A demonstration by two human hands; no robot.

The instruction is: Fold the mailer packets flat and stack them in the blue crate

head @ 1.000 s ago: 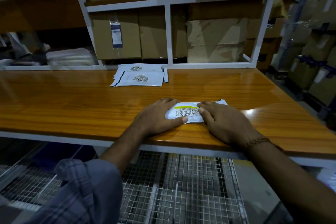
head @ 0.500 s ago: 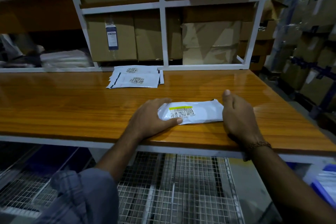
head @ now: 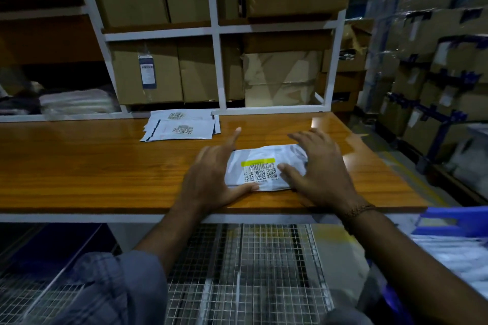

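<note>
1. Near the front edge of the glossy orange-brown wooden table [head: 79,166] lies the white plastic mailer packet with a yellow-striped barcode label [head: 264,166].
2. My left hand [head: 211,174] presses its left end, fingers spread, thumb along the near edge.
3. My right hand [head: 319,171] rests flat on its right end, fingers splayed.
4. The blue plastic crate [head: 449,221] sits low at right.
5. More flat white mailers [head: 182,126] lie at the far side.

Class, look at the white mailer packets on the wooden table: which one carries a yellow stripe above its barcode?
The near packet between the left hand and right hand. The far packets show only black codes.
</note>
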